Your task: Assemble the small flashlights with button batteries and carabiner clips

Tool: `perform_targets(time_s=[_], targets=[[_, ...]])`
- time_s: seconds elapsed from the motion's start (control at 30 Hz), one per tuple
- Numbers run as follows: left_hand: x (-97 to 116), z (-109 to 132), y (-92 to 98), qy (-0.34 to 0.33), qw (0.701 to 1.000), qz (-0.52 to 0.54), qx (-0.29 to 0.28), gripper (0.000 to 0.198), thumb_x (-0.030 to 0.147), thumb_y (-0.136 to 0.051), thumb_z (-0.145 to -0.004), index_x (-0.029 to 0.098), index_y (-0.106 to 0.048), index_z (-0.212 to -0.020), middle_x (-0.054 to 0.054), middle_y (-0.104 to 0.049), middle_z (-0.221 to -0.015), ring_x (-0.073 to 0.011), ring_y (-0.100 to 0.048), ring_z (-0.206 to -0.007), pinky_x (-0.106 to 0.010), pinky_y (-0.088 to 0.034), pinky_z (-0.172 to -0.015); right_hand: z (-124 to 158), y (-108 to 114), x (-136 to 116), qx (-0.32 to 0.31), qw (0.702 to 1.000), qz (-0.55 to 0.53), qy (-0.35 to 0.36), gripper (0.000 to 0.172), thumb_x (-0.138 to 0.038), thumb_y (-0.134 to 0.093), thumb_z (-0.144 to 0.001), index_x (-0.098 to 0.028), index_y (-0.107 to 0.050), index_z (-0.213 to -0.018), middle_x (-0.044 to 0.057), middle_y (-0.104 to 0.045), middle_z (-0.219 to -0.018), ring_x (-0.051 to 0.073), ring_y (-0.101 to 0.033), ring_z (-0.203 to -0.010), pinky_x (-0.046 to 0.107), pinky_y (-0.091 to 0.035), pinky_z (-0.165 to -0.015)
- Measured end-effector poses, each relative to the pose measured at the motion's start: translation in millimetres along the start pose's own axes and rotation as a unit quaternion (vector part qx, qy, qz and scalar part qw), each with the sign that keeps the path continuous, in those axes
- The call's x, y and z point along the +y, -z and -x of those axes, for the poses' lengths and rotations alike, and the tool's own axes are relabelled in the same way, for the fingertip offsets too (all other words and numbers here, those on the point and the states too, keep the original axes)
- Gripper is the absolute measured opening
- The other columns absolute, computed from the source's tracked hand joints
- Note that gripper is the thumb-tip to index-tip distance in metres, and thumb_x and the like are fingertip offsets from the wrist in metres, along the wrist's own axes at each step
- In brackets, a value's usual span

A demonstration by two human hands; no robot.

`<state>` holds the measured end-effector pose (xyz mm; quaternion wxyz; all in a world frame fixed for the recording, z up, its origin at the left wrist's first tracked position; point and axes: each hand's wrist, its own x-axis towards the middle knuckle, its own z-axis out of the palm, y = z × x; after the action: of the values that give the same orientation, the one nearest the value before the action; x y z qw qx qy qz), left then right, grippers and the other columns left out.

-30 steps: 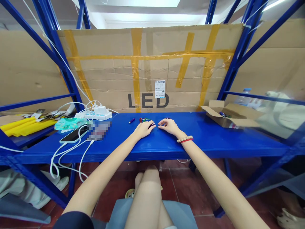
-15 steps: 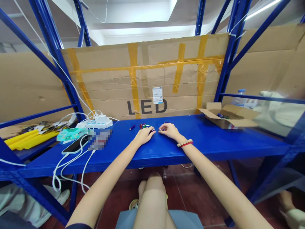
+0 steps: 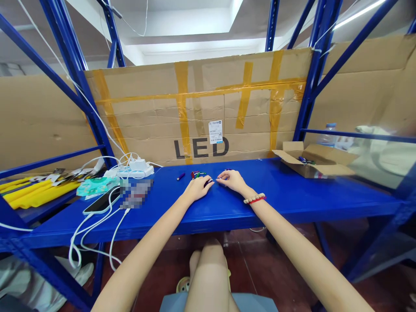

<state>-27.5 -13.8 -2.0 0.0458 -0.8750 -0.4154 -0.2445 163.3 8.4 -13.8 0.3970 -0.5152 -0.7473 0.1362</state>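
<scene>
Near the middle of the blue tabletop (image 3: 214, 212), my left hand (image 3: 196, 188) is closed around a small dark piece that is mostly hidden by the fingers. My right hand (image 3: 234, 182), with a beaded bracelet (image 3: 255, 199) on the wrist, faces it across a narrow gap. Its thumb and fingertips are pinched on something tiny and pale, too small to name. Behind my left hand lie several small red and green pieces (image 3: 197, 174). A short dark-blue cylinder (image 3: 180, 176) lies to their left. Another small purple piece shows just behind my right fingers.
An open cardboard box (image 3: 313, 167) with small dark parts stands at the right. On the left are a phone (image 3: 103, 201), white cables, a power strip (image 3: 136, 168) and a teal packet (image 3: 94, 185). A taped cardboard panel (image 3: 156, 117) rises behind the table between blue posts.
The view has tilted up slightly, so everything sits a little lower in it. Both hands keep nearly the same place and grip, with only slight finger movement.
</scene>
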Motion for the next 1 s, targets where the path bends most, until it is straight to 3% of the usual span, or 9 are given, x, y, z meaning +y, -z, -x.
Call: perform_targets(time_s=[0.2, 0.37, 0.5, 0.8, 1.0], targets=[[-1.0, 0.8, -0.1, -0.008, 1.0, -0.007, -0.001, 0.026, 0.036, -0.038, -0.092, 0.02, -0.058, -0.093, -0.005, -0.068, -0.089, -0.0197, -0.063, -0.082, -0.027, -0.044, -0.065, -0.7, 0.4, -2.5, 0.002, 0.996, -0.091, 0.005, 0.016, -0.028, -0.065, -0.075, -0.014, -0.067, -0.082, 0.005, -0.07, -0.065, 0.013, -0.063, -0.052, 0.022, -0.049, -0.052], [0.0, 1.0, 0.7, -0.005, 1.0, -0.019, -0.006, 0.027, 0.037, -0.037, -0.092, 0.02, -0.058, -0.092, -0.005, -0.069, -0.087, -0.0195, -0.063, -0.081, -0.026, -0.042, -0.062, -1.5, 1.6, -2.2, 0.049, 0.998, -0.033, 0.026, 0.019, -0.027, -0.075, -0.064, -0.014, -0.071, -0.076, 0.007, -0.072, -0.075, 0.015, -0.064, -0.06, 0.024, -0.05, -0.056], [1.3, 1.4, 2.2, 0.001, 1.0, -0.017, -0.01, 0.028, 0.037, -0.037, -0.092, 0.02, -0.059, -0.091, -0.004, -0.068, -0.086, -0.0192, -0.063, -0.08, -0.025, -0.042, -0.061, -2.0, 1.6, 0.5, 0.067, 0.997, 0.008, 0.04, 0.018, -0.028, -0.076, -0.062, -0.016, -0.073, -0.074, 0.006, -0.072, -0.072, 0.016, -0.065, -0.062, 0.025, -0.051, -0.062], [2.1, 1.8, 3.2, 0.006, 1.0, -0.009, -0.002, 0.028, 0.038, -0.038, -0.091, 0.021, -0.06, -0.089, -0.004, -0.068, -0.081, -0.019, -0.063, -0.076, -0.025, -0.042, -0.061, -0.8, -1.0, 5.4, 0.068, 0.997, 0.016, 0.024, 0.021, -0.031, -0.062, -0.077, -0.019, -0.072, -0.09, 0.005, -0.072, -0.083, 0.016, -0.065, -0.072, 0.027, -0.052, -0.069], [1.3, 1.4, 2.6, 0.006, 1.0, -0.014, -0.006, 0.028, 0.038, -0.038, -0.091, 0.021, -0.059, -0.089, -0.004, -0.068, -0.081, -0.0193, -0.063, -0.077, -0.025, -0.042, -0.06, 0.2, 0.3, 2.9, 0.055, 0.998, 0.035, 0.008, 0.018, -0.033, -0.058, -0.08, -0.022, -0.071, -0.087, 0.003, -0.072, -0.084, 0.016, -0.065, -0.075, 0.027, -0.051, -0.07]])
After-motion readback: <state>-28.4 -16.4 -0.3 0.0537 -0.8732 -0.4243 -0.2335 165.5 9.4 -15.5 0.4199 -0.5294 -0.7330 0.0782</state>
